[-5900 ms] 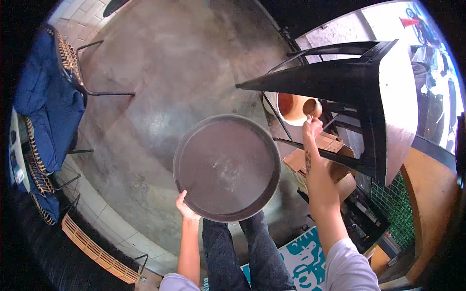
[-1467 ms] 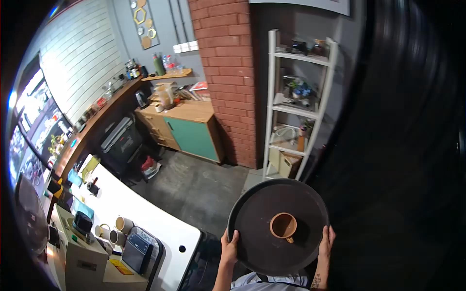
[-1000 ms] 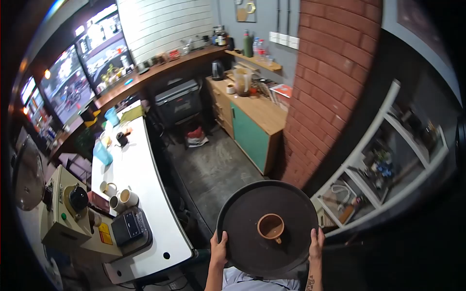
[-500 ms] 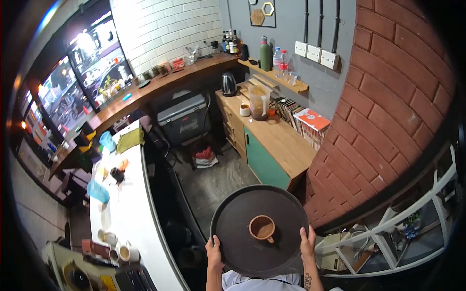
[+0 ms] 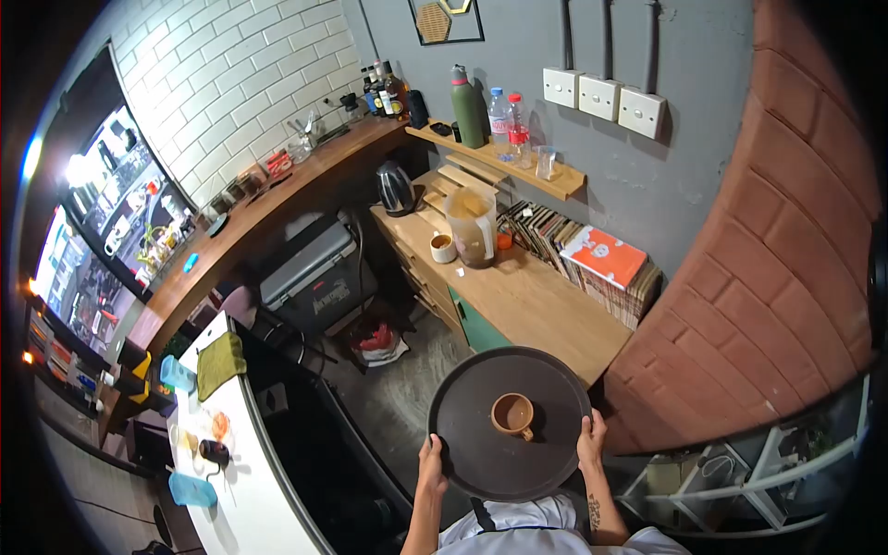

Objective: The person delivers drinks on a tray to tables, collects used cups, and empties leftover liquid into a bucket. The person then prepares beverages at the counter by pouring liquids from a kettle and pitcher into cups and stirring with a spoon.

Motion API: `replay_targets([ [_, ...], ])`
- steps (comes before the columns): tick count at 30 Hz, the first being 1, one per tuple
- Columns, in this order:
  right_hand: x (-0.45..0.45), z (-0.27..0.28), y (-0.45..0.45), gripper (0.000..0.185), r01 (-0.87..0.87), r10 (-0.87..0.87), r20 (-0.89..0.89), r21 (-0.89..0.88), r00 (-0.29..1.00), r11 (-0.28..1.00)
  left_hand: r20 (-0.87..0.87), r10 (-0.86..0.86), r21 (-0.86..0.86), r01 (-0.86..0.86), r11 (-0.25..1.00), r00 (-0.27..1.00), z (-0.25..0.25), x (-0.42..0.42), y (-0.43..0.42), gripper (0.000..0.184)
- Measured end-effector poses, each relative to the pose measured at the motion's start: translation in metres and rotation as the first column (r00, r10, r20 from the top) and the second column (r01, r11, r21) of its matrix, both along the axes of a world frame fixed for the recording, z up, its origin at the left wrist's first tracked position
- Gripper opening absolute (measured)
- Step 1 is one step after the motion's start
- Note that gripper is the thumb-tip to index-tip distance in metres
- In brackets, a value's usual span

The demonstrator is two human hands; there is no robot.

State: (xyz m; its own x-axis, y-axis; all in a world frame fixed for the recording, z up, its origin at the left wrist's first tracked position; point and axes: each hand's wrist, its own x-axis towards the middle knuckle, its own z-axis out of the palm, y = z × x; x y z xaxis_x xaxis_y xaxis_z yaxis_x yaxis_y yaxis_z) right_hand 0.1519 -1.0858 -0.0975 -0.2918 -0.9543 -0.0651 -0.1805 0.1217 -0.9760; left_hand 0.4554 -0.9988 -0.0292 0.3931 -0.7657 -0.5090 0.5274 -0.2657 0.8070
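Note:
A round dark tray is held level in front of my body. My left hand grips its left rim, thumb on top. On the opposite side, my right hand is closed on the right rim. One brown cup stands upright near the tray's middle, its handle toward the lower right. Neither hand touches the cup. Just beyond the tray is a wooden cabinet with a green door. A pitcher, a small white cup and a black kettle stand on it.
A white counter with a green cloth runs along the left. Behind it is a grey cooler box. Bottles stand on a wall shelf. Books line the cabinet's back. A brick column is at right, beside a white rack.
Since the earliest frame, the brown cup has come onto the tray and my right hand has taken the rim. Lately the view has moved nearer the cabinet, both hands still on the tray.

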Motion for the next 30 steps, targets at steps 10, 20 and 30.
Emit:
replay_targets([
  [10,0.026,-0.068,-0.167,0.032,0.148,-0.129,-0.336,0.034,0.933,0.988,-0.105,-0.058,0.008,0.059,0.998,0.993,-0.115,0.031,-0.208,0.052],
  [20,0.022,-0.064,-0.251,0.028,0.164,-0.113,-0.583,0.036,0.805,0.986,-0.079,-0.079,0.141,0.090,0.986,0.994,-0.127,0.019,-0.302,0.053],
  [30,0.046,-0.043,-0.278,0.042,-0.240,0.245,-0.213,0.052,0.946,0.969,-0.032,-0.142,0.190,0.146,0.971,0.989,-0.179,0.003,-0.355,0.064],
])
